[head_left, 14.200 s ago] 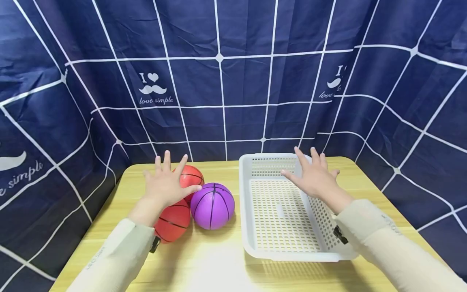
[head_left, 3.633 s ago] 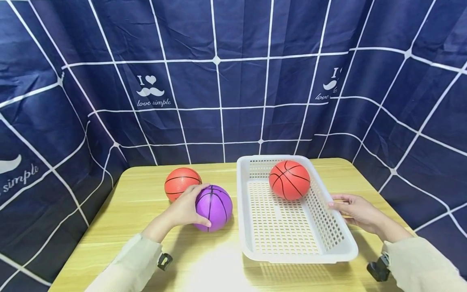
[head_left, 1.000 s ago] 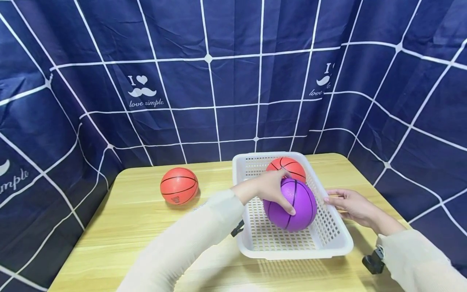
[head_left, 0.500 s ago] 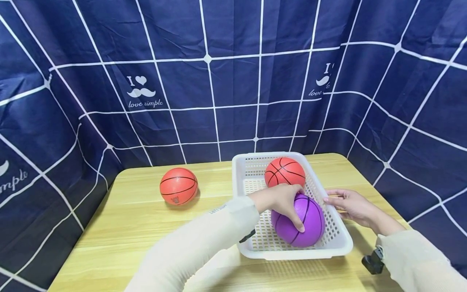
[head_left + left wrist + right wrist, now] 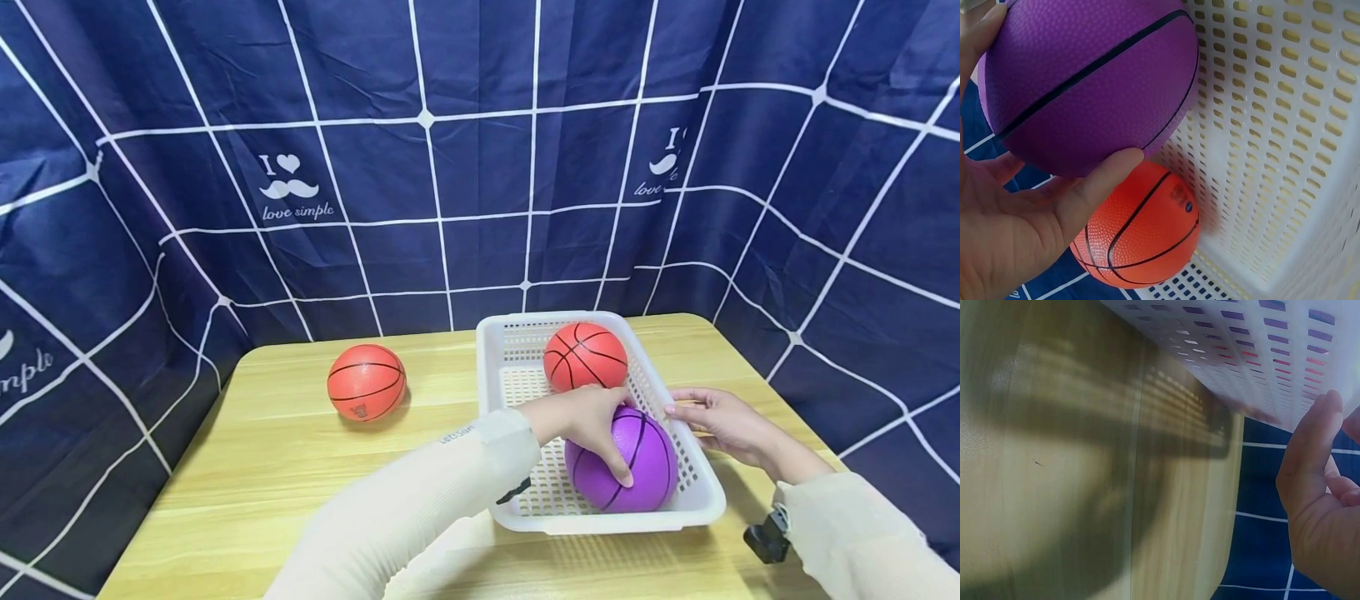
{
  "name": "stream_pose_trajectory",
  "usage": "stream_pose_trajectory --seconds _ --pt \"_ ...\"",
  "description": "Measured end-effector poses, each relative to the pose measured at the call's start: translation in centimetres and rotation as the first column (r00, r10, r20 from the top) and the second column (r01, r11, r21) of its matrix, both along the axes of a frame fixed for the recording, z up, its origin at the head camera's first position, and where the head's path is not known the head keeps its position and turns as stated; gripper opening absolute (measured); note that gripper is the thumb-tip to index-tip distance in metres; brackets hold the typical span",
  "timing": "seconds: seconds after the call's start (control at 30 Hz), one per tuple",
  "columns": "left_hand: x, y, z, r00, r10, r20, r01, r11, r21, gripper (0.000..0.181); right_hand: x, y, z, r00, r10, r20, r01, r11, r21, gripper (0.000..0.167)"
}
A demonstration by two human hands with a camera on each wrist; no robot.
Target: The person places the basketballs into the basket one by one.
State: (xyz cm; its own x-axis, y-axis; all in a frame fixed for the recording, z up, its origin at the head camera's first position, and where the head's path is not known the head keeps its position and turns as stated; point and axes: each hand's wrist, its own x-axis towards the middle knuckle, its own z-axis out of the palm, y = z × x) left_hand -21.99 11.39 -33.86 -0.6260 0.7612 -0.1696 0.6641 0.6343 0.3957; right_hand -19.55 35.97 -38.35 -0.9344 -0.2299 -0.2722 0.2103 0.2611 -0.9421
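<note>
Purple ball (image 5: pixel 651 471) gripped from left by left hand (image 5: pixel 591 418), within near half of white basket (image 5: pixel 592 524), red ball (image 5: pixel 587 357) just behind. Right hand (image 5: pixel 727 425) touching basket's right rim; pinching or not, cannot tell. "I", heart, "love simple" on navy curtain (image 5: pixel 480 167); left sleeve (image 5: pixel 442 479) lettering too small to read.
</note>
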Motion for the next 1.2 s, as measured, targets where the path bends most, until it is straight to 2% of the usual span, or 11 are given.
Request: stream_pose_trajectory --seconds 0.37,0.67,0.93,1.2 --pt "0.1 -0.6 0.1 0.998 0.013 0.056 -0.012 1.000 -0.017 0.104 -0.1 0.0 0.1 1.000 0.006 -0.003 -0.006 1.000 0.004 0.055" --pt "-0.1 -1.1 0.2 0.998 0.030 0.054 -0.030 1.000 -0.006 0.108 -0.2 0.2 -0.3 1.000 0.007 -0.003 -0.007 1.000 -0.006 0.051" --pt "-1.7 -2.6 1.3 0.999 0.009 0.037 -0.013 0.994 0.105 0.108 -0.2 0.1 -0.3 1.000 0.007 -0.002 -0.007 1.000 -0.012 0.051" --pt "-3.7 -6.0 3.0 0.996 0.061 0.068 -0.075 0.970 0.232 0.104 0.0 0.0 -0.1 1.000 0.026 -0.009 -0.027 1.000 -0.008 0.053"
